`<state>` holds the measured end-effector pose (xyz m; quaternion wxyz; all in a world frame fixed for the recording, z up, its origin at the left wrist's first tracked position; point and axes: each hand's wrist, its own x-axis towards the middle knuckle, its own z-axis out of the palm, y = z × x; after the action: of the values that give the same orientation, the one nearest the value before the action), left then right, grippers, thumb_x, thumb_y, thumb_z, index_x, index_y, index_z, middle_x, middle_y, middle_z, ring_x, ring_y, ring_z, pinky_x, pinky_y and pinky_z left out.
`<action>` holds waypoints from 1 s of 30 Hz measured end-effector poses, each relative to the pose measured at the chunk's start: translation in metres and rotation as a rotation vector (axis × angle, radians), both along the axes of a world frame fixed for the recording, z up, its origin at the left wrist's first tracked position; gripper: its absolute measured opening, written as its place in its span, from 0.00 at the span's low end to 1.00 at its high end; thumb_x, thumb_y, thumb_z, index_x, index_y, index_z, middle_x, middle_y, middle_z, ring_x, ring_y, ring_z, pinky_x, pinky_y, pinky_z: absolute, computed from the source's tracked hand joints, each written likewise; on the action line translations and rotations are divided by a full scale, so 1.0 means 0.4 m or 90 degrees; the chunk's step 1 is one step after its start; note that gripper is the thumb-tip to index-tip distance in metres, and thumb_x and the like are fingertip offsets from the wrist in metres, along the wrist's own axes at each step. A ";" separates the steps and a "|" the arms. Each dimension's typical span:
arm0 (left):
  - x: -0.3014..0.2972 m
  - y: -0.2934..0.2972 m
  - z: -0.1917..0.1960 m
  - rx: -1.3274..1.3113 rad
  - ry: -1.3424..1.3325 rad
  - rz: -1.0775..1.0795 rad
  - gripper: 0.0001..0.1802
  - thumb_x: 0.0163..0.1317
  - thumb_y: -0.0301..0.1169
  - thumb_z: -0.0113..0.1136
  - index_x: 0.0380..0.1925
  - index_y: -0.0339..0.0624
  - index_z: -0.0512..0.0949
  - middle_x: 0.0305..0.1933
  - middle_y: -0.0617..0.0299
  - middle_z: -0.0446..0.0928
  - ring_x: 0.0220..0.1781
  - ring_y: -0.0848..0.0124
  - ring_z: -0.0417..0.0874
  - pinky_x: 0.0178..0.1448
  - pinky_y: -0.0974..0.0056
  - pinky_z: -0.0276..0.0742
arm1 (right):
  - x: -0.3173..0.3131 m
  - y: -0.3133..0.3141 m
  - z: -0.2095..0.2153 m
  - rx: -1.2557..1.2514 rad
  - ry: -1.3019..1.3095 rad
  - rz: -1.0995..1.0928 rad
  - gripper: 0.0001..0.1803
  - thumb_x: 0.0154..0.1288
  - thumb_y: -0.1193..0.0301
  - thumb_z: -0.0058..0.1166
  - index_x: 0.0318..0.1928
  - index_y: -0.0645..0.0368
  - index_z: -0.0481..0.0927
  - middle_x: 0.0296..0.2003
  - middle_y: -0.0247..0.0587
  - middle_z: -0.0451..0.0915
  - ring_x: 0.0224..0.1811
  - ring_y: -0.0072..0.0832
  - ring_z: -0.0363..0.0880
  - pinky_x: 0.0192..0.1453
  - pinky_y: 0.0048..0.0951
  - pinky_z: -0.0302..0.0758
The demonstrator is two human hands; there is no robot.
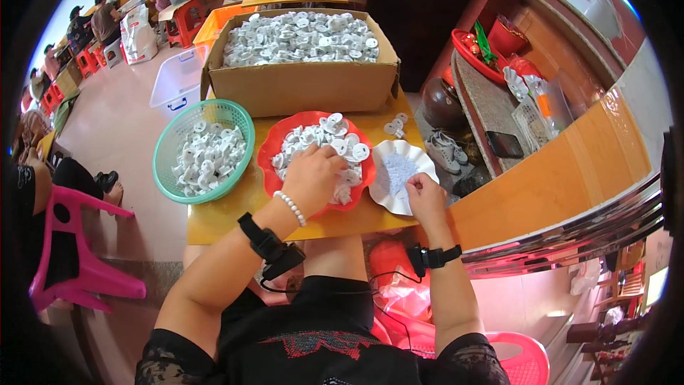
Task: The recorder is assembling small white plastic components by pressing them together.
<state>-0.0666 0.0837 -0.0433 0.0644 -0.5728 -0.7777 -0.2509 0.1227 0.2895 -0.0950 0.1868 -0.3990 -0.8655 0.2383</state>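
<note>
My left hand [315, 175] is over a red scalloped bowl [267, 153] of small white plastic parts [306, 135] with round disc ends. Its fingers are bent down among the parts, and the tips are hidden. On the right, a white wavy-edged bowl [387, 148] holds a layer of tiny pale pieces [399, 170]. My right hand [426, 199] is at that bowl's right rim, thumb and fingers pinched together; whatever they hold is too small to name. A green basket [248, 128] with more white parts stands left of the red bowl.
Behind the bowls, a cardboard box [306, 93] heaped with white parts stands on the yellow table [285, 230]. A few loose parts [395, 127] lie right of the red bowl. A pink chair [85, 257] is at left, a wooden counter [556, 178] at right. Other people sit at far left.
</note>
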 end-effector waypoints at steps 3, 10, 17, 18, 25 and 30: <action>0.000 -0.020 0.007 0.092 -0.064 0.043 0.08 0.51 0.29 0.66 0.33 0.43 0.81 0.41 0.58 0.79 0.47 0.57 0.78 0.51 0.55 0.75 | 0.001 0.013 0.000 -0.011 0.051 0.019 0.08 0.59 0.65 0.59 0.37 0.52 0.83 0.30 0.39 0.85 0.38 0.38 0.83 0.55 0.39 0.68; -0.003 -0.117 0.061 0.188 -0.594 0.075 0.05 0.61 0.26 0.62 0.37 0.39 0.79 0.37 0.60 0.80 0.31 0.72 0.82 0.32 0.69 0.77 | 0.001 -0.006 0.018 0.005 0.038 0.024 0.09 0.60 0.66 0.56 0.40 0.51 0.84 0.32 0.42 0.85 0.38 0.36 0.84 0.55 0.40 0.69; 0.064 -0.240 0.135 0.188 -1.164 -0.081 0.19 0.64 0.23 0.58 0.56 0.38 0.75 0.43 0.64 0.80 0.38 0.77 0.82 0.34 0.73 0.80 | 0.011 -0.054 0.070 -0.170 0.283 0.070 0.07 0.64 0.79 0.52 0.41 0.66 0.80 0.34 0.41 0.84 0.33 0.22 0.83 0.36 0.21 0.76; 0.077 -0.252 0.143 0.197 -1.184 -0.116 0.20 0.64 0.22 0.58 0.57 0.38 0.74 0.44 0.63 0.80 0.40 0.76 0.82 0.36 0.73 0.81 | 0.008 -0.078 0.095 -0.210 0.321 0.081 0.08 0.63 0.79 0.54 0.41 0.69 0.81 0.32 0.39 0.84 0.37 0.22 0.83 0.40 0.21 0.76; 0.120 -0.291 0.125 0.238 -1.203 -0.187 0.24 0.63 0.21 0.59 0.60 0.39 0.73 0.48 0.62 0.79 0.46 0.72 0.84 0.42 0.70 0.83 | 0.007 -0.110 0.164 -0.197 0.352 0.132 0.10 0.63 0.78 0.57 0.44 0.68 0.82 0.34 0.38 0.84 0.34 0.17 0.79 0.40 0.18 0.74; 0.149 -0.308 0.147 0.265 -1.163 -0.169 0.23 0.61 0.20 0.61 0.58 0.38 0.73 0.46 0.59 0.80 0.45 0.70 0.84 0.44 0.68 0.84 | 0.015 -0.281 0.321 -0.395 0.367 0.206 0.07 0.61 0.80 0.57 0.40 0.65 0.83 0.34 0.34 0.83 0.35 0.18 0.80 0.41 0.17 0.74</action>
<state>-0.0071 -0.0394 0.0157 -0.4980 -0.2152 -0.3952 -0.7413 0.1286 0.1773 0.0332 0.2523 -0.2133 -0.7167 0.6142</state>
